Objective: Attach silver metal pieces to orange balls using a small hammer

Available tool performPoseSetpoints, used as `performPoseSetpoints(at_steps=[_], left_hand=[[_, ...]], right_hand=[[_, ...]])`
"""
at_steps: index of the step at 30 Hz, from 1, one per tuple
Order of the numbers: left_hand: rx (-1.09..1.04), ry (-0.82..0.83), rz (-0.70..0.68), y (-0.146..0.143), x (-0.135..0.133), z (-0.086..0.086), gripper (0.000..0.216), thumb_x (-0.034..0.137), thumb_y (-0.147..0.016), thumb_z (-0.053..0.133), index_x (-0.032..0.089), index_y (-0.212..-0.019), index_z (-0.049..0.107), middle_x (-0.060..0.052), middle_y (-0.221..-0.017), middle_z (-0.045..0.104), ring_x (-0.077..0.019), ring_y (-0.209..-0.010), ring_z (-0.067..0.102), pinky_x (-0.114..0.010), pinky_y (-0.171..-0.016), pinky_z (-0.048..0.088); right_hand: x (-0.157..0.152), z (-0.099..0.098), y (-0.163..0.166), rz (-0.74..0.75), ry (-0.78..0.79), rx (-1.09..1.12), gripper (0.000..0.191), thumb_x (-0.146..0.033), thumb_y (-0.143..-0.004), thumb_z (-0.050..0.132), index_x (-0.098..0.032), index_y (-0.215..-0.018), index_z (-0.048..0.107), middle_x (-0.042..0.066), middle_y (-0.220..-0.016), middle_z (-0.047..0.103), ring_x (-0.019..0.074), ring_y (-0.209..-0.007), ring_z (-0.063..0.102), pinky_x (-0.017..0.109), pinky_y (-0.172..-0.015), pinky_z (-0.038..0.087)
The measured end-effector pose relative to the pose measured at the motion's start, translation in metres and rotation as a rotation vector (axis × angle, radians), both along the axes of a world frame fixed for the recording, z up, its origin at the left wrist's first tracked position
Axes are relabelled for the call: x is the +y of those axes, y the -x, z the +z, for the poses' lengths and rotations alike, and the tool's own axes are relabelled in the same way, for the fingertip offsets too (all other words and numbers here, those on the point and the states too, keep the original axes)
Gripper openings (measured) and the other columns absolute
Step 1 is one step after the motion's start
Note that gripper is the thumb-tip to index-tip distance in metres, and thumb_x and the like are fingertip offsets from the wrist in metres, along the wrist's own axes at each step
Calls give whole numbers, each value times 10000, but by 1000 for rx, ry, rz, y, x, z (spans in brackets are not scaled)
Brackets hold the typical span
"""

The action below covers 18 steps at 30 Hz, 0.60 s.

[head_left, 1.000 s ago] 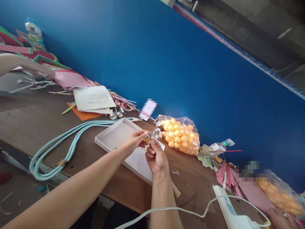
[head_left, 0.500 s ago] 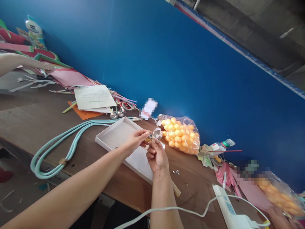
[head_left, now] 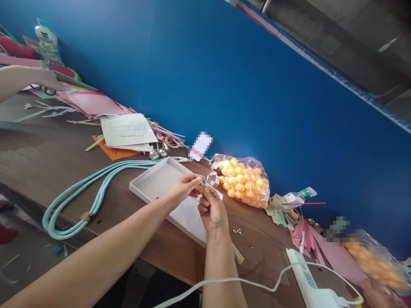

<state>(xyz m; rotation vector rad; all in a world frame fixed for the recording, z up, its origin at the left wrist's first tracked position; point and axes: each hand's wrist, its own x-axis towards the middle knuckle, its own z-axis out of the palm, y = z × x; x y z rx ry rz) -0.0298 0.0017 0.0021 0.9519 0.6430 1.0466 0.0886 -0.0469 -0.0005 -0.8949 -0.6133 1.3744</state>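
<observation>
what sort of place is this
It looks like a shared craft workbench, perhaps in a small workshop: a brown table holds a bag of orange balls, a coil of light-blue cord and pink paper strips, with other people's arms reaching in.

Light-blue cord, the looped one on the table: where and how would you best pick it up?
Probably at the brown band, where the strands of the light-blue cord are gathered together. I'd come from the near edge of the table: the loop's rounded end seems to stick out past it, leaving room to reach underneath.
</observation>
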Motion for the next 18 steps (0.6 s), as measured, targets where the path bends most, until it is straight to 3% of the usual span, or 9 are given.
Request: performPoseSetpoints(at_steps=[18], left_hand=[[27,-18,17,-1,1,-2,483,516,-663,720,135,-957,686,-35,-745,620,-118,-623,566,-263,-605,464]], right_hand=[[-1,-1,2,-70,-13,-104,213,-242,-626,792,-179,-746,628,-65,-600,550,12,-431,281,129,-359,197]])
